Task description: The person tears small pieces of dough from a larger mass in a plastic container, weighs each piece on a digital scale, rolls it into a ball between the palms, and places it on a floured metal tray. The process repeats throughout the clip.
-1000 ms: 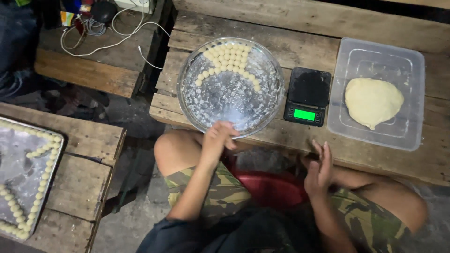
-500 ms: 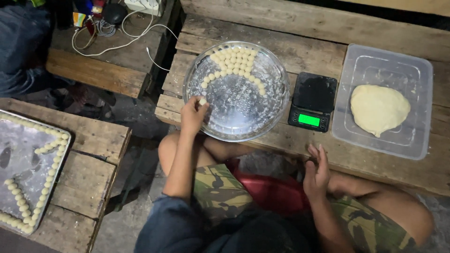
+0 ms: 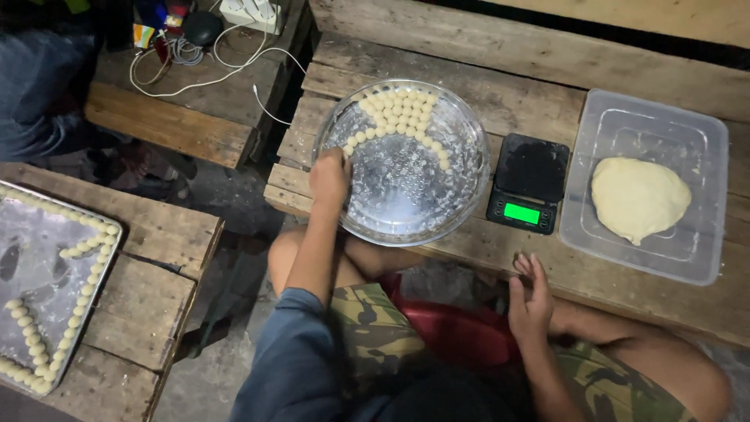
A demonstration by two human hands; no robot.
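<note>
Closest in, the person sits on a red stool (image 3: 461, 332) with knees up against the bench (image 3: 500, 66). The right hand (image 3: 531, 301) hovers just off the bench's near edge, fingers loosely spread and holding nothing. Up on the left, the left hand (image 3: 330, 178) reaches over the near-left rim of the round glass tray (image 3: 406, 160), fingers curled down at the end of a curving row of small dough balls (image 3: 398, 113). Whether a ball sits under those fingertips, I cannot tell; they are bunched narrow and hidden from above.

For neat work here, I'd judge each ball wants setting down touching its neighbour, following the curve along the rim, with a light touch so the round shape isn't flattened.

Just right of the tray sits a black digital scale (image 3: 530, 181), its green display lit. Further right, a clear plastic tub (image 3: 648, 125) holds a pale lump of dough (image 3: 639, 198). Off to the far left, on a separate bench, a rectangular metal tray (image 3: 47, 258) carries its own lines of balls. Beyond, cables and a power strip (image 3: 250, 11) lie on another surface.
</note>
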